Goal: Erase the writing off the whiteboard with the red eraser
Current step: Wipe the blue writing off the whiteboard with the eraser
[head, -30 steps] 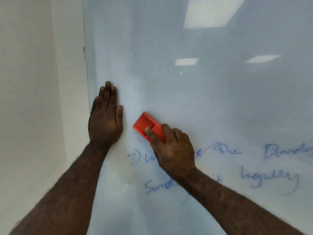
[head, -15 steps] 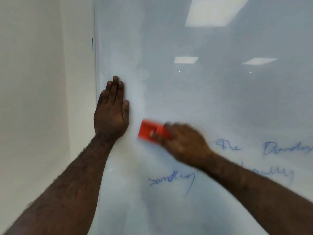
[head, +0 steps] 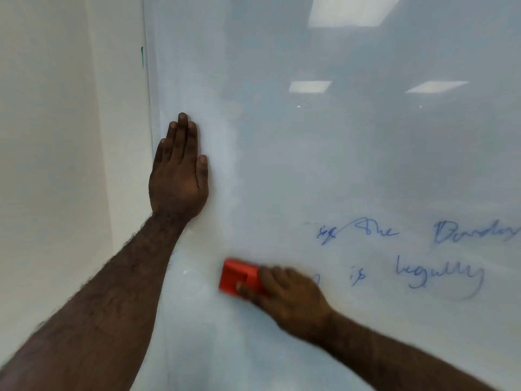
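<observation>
Two hands: both are reaching up to a whiteboard (head: 338, 165), seen from the head camera.
Left hand (head: 178, 176): it is lying flat on the board near the board's left edge, fingers straight and pointing up, holding nothing.
Right hand (head: 284, 294): it is gripping a red eraser (head: 235, 279), with the thumb curling along the lower side and the fingers wrapping over the right end; the hand is looking blurred.
Eraser: it is pressing against the board, below and to the right of the left hand, well apart from it.
Writing (head: 408, 255): blue handwriting is sitting to the right of the eraser in two rows, with a short mark just beside the right hand.
Board surface: it is reflecting ceiling lights (head: 310, 86) near the top.
Wall (head: 70, 136): a pale wall is meeting the board's left edge.
</observation>
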The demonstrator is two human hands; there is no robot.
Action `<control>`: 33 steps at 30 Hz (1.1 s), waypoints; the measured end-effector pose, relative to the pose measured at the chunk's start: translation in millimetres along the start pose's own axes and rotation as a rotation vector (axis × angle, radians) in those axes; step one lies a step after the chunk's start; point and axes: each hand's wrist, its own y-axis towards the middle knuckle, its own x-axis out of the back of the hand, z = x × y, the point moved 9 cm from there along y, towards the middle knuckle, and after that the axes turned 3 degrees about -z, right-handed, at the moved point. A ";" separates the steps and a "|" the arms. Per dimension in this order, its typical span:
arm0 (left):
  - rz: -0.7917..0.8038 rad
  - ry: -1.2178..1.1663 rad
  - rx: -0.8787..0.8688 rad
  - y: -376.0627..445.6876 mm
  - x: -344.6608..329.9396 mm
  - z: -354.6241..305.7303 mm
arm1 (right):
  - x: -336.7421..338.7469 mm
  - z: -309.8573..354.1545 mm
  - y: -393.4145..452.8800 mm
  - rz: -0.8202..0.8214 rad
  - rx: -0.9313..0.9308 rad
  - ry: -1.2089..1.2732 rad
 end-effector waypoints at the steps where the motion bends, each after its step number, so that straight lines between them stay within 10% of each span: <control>1: -0.001 -0.005 0.002 0.0 0.0 0.6 | -9.3 20.7 -18.4 0.059 0.075 0.023; 9: -0.002 0.004 0.061 -2.7 0.6 -2.4 | 13.9 -7.6 -10.9 0.054 0.241 0.032; 18: -0.027 -0.013 0.116 -11.5 0.7 -4.4 | 139.6 -259.6 78.6 -0.272 -0.612 -0.393; 29: -0.041 0.028 0.167 -17.1 0.7 -5.9 | 7.5 -11.3 -112.9 0.073 -0.195 -0.019; 33: -0.031 0.051 0.215 -28.6 0.9 -16.4 | 11.1 -17.6 -114.4 0.129 -0.063 -0.006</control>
